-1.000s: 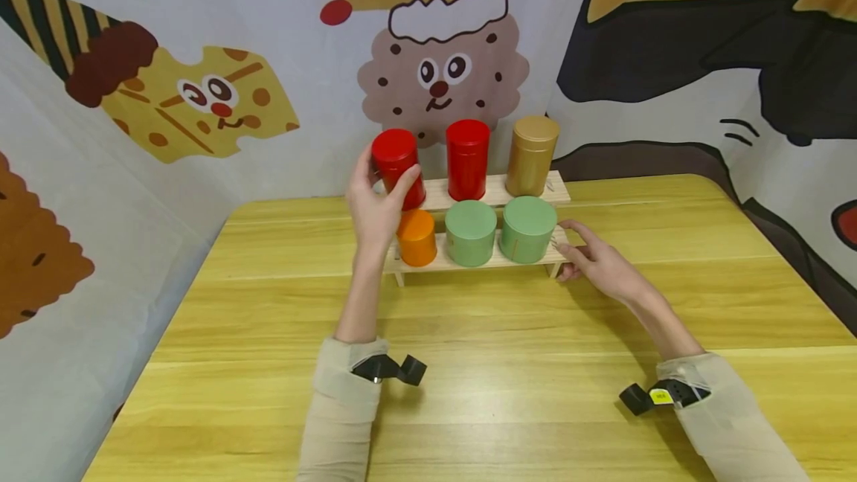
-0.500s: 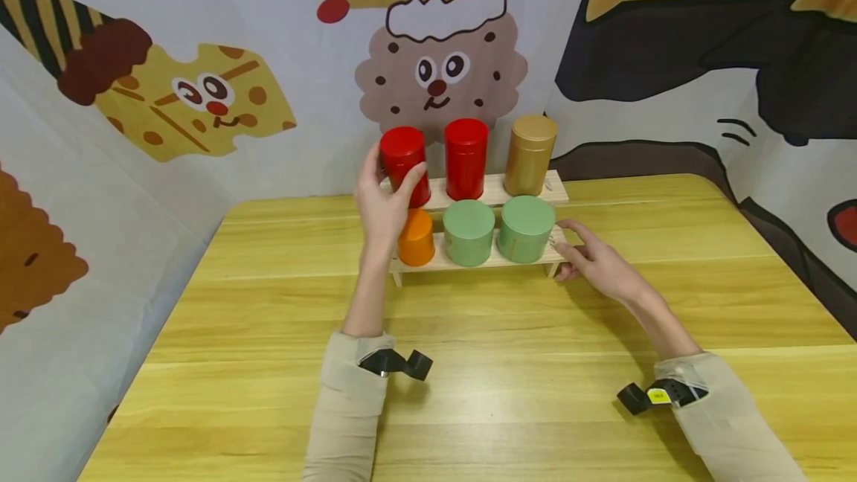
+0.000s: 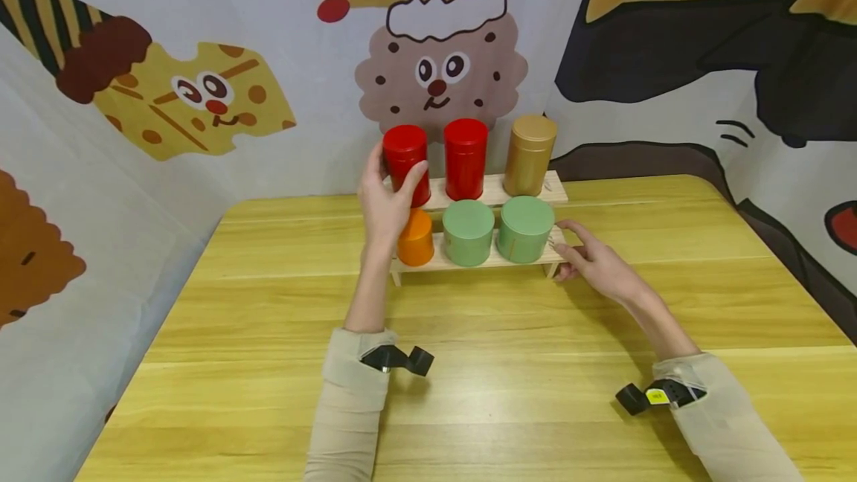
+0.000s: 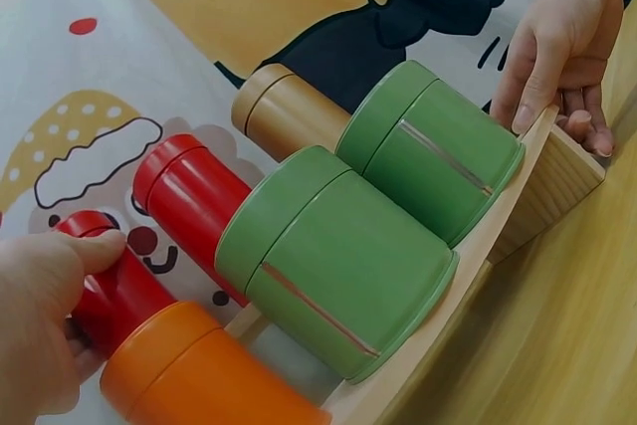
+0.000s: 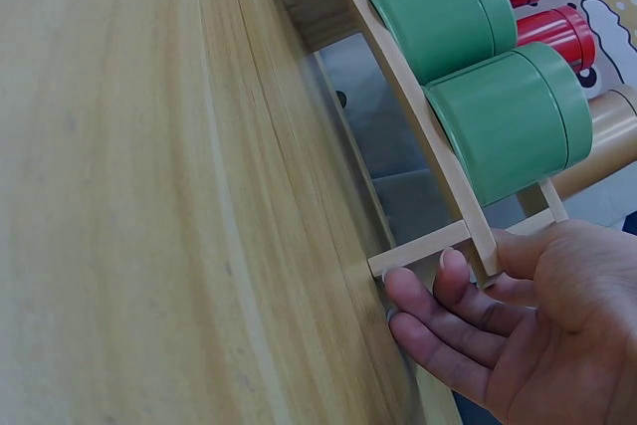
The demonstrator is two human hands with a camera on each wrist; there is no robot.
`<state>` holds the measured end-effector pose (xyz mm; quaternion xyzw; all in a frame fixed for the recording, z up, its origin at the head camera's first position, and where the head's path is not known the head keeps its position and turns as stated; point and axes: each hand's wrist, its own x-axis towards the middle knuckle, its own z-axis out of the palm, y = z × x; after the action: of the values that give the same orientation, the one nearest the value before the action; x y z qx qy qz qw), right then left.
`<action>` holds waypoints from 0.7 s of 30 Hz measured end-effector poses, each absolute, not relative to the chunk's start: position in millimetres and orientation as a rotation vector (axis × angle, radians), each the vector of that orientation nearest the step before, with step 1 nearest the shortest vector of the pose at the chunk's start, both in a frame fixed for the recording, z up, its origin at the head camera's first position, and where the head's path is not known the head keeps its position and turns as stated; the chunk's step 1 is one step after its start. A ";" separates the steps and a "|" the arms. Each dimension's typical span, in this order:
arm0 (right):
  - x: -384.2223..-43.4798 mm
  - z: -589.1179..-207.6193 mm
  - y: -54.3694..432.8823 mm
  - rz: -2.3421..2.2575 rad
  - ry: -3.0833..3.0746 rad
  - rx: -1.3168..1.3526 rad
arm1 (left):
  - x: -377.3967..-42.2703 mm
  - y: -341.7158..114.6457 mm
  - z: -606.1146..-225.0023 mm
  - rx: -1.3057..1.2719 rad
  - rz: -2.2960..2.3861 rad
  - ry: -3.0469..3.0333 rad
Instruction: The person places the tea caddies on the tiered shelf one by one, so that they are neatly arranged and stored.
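Note:
A two-tier wooden rack carries several round tins. My left hand grips a red tin at the left end of the upper tier, thumb on its near side; the tin's base is partly hidden. Beside it stand another red tin and a gold tin. On the lower tier are an orange tin and two squat green tins, one in the middle and one at the right. My right hand pinches the rack's right end, thumb and fingers about the lower board.
The rack stands near the back of a wooden table. Close behind it hangs a cloth printed with cartoon figures. The orange tin sits right under my left hand, and the second red tin is just to its right.
My left hand has moved right and slightly back with the red tin, which now stands more upright, nearer the other red tin. The right hand stays at the rack's end.

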<state>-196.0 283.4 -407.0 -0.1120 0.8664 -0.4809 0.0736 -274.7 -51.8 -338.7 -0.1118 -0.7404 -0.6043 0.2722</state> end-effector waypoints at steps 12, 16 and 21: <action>-195.7 -404.8 285.1 -1.405 2.623 -0.327 | -272.9 -57.3 -334.5 -0.303 -1.680 -2.022; -194.2 -398.4 287.8 -1.295 2.691 -0.321 | -268.3 -62.1 -330.6 -0.306 -1.687 -2.044; -193.4 -391.9 289.3 -1.152 2.752 -0.321 | -263.1 -70.5 -329.3 -0.334 -1.696 -2.055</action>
<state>-193.4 289.3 -391.9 -0.1066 0.9148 -0.3831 0.0706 -263.1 -70.5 -329.3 -0.1211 -0.7453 -0.6154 0.2262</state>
